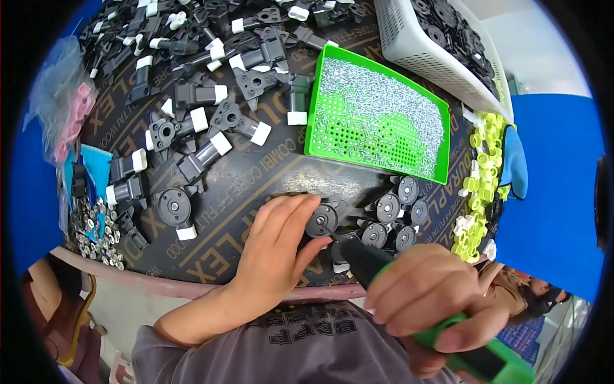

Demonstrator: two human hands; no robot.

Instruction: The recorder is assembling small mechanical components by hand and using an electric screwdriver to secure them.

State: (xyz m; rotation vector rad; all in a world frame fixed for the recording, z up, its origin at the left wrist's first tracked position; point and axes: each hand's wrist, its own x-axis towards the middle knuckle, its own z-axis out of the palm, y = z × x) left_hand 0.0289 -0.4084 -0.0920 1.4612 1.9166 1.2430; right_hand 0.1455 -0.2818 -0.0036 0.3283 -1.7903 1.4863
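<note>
My left hand (pixel 272 246) grips a black plastic part with a round disc face (pixel 318 222), held against the dark tabletop, fingers on its far side and thumb on its near side. A green and black power screwdriver (pixel 362 257) is wrapped in my right hand (pixel 428 291). Its thin bit slants down to the disc, at or close to its centre; whether it sits in a screw is too small to tell. Just right of the held part lie several similar disc-faced parts (pixel 387 208). Another one (pixel 174 207), with a white end piece, lies left of my left hand.
A green perforated tray (pixel 309 137) of small silvery screws sits beyond my hands. Black parts with white ends (pixel 192 95) cover the far left. At far right stands a white basket (pixel 409 54) of black parts, with yellow-green pieces (pixel 476 185) nearer. Small metal pieces (pixel 105 233) lie left.
</note>
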